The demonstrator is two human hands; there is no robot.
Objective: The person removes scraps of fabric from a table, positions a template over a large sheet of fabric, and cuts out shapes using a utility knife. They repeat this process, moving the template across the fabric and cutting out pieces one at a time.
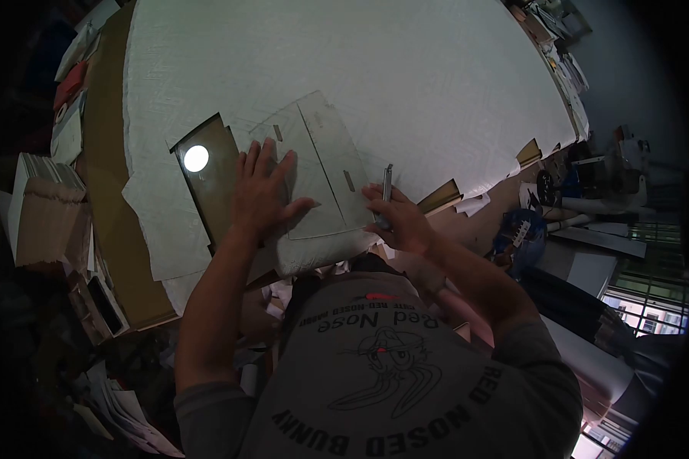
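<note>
My left hand (260,195) lies flat with fingers spread at the left side of a pale pattern template (319,157). The template has a long dark slit and two short slots in it, and rests on a large white quilted-looking sheet (344,50). My right hand (402,220) is closed around a slim metallic utility knife (387,186), its tip pointing away from me. That hand is just off the template's right edge. Left of my left hand, a cut-out gap in the sheet bares the brown tabletop (216,180), where a round bright light is reflected.
A brown board strip (103,153) runs down the table's left side, beside stacked papers or cards (50,210). Smaller cut-outs (441,196) show along the sheet's right edge. At right are a blue bundle (522,233) and a barred window (651,306).
</note>
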